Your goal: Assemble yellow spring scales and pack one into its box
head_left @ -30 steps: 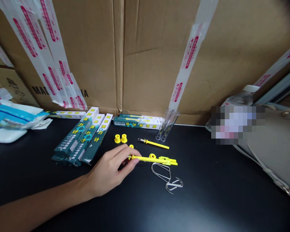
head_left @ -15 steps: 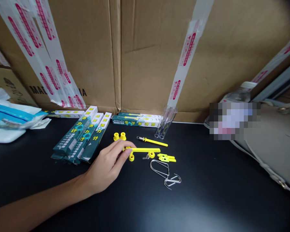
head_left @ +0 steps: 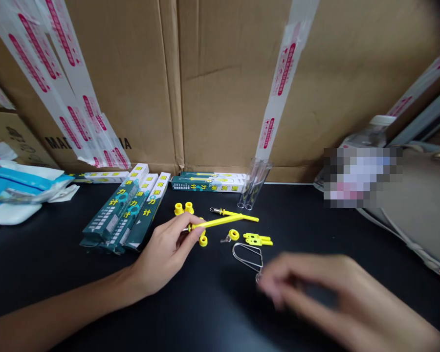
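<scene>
My left hand (head_left: 166, 252) pinches a thin yellow plastic rod (head_left: 222, 221) near its metal-tipped left end. The rod's free end points right and crosses in view over a second yellow rod (head_left: 252, 218) with a metal spring end. My right hand (head_left: 322, 288), smeared by motion, is over the metal S-hooks (head_left: 258, 279), mostly hiding them; its grip cannot be made out. Just beyond its fingertips are bent wire loops (head_left: 248, 257). Around my left hand are yellow collars (head_left: 188, 208), a yellow ring (head_left: 233, 234), a small spring (head_left: 225, 240) and flat yellow pieces (head_left: 257, 239).
Green and white printed boxes (head_left: 126, 212) lie at the left, with another box (head_left: 208, 183) behind. Clear tubes (head_left: 254, 186) stand beside it. A plastic bottle (head_left: 379, 131) and a grey bag (head_left: 425, 200) are at right, plastic packets (head_left: 22, 183) at left. A cardboard wall (head_left: 223, 112) closes the back.
My right hand has come in from the lower right onto the S-hooks. The rod in my left hand has tilted, its right end now higher. The view has shifted slightly.
</scene>
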Available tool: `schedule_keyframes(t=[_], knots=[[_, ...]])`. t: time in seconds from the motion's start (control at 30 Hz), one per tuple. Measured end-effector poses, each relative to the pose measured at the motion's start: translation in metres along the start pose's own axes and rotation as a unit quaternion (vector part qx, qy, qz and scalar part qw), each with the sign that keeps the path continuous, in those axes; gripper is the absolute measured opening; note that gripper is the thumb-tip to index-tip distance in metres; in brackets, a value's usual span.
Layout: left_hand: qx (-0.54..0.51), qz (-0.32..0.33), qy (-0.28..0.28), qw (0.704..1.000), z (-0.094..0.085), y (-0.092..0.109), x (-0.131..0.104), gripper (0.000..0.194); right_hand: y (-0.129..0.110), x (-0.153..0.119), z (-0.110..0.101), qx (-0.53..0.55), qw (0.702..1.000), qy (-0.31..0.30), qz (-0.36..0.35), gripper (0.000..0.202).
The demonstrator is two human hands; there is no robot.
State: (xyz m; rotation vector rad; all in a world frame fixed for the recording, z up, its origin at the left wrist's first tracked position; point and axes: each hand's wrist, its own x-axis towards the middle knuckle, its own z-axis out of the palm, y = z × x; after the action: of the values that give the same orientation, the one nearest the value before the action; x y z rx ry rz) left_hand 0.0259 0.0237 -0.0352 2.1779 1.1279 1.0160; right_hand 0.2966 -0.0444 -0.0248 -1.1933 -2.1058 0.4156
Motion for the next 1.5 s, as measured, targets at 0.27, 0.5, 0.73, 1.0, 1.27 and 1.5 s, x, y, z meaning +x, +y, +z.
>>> schedule_keyframes(t=[0.27,0.5,0.73,1.0,1.27,1.5], knots=[[0.0,-0.021,0.007,1.0,-0.004,0.003,-0.002,0.017,0.039,0.068,0.015,-0.039,0.997,-0.065,-0.028,0.025],[0.002,-0.025,-0.017,1.0,-0.001,0.002,0.001,0.016,0.044,0.065,0.024,-0.065,0.994,-0.059,-0.063,0.015],[0.0,-0.01,-0.025,1.0,-0.001,0.001,0.0,0.018,0.027,0.059,0.024,0.036,0.999,0.003,0.021,0.012],[0.03,-0.01,-0.052,0.998,0.003,0.0,-0.001,0.017,0.015,0.045,0.026,0.107,0.99,0.074,0.046,0.025],[0.038,-0.012,-0.071,0.997,0.004,0.001,-0.001,0.018,0.023,0.038,0.037,0.244,0.963,0.077,0.086,0.013],[0.043,0.012,-0.087,0.995,0.001,0.0,-0.003,0.017,0.025,0.033,0.044,0.234,0.965,0.1,0.066,0.017]])
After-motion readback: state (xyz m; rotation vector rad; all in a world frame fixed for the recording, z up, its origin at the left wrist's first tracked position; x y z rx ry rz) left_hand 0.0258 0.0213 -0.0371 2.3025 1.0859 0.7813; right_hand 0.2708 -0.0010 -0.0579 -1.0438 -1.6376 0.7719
